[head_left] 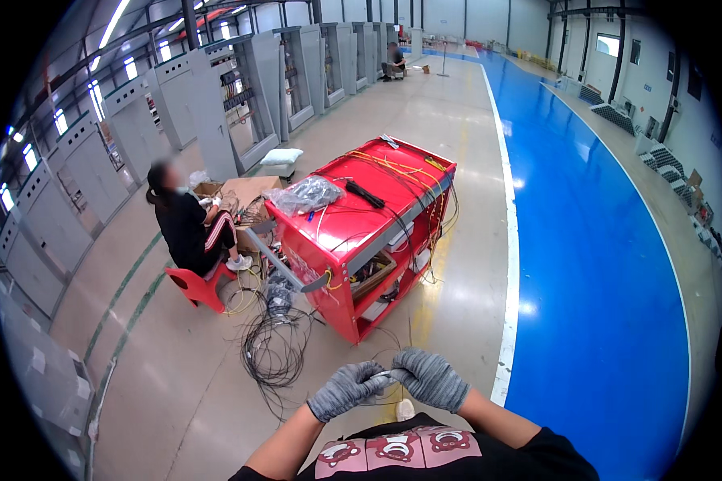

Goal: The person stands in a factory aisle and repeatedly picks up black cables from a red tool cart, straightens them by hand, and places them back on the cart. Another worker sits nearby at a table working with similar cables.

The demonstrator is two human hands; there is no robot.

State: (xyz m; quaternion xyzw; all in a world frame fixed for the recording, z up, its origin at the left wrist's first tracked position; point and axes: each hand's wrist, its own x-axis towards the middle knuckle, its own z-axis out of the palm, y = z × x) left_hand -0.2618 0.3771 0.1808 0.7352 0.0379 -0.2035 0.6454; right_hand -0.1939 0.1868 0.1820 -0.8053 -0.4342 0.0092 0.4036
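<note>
Both my hands wear grey knit gloves and meet in front of my body, above the floor. My left hand (349, 390) is closed, its fingertips pinched together near those of the right. My right hand (431, 378) is also closed, with its fingers curled down toward the left. A small pale piece (387, 374) shows between the fingertips; its kind is too small to make out. Thin dark wire loops pass close to the hands, but whether they join the piece cannot be told. The gloves hide most of what is pinched.
Ahead stands a red cart (353, 232) carrying wires, a plastic bag (306, 195) and black cable ties or cable (365, 194). Coiled black cable (277, 345) lies on the floor. A seated co-worker (186, 220) handles wires beside a red stool (199, 289). Grey cabinets (233, 112) line the left; blue flooring (594, 305) runs right.
</note>
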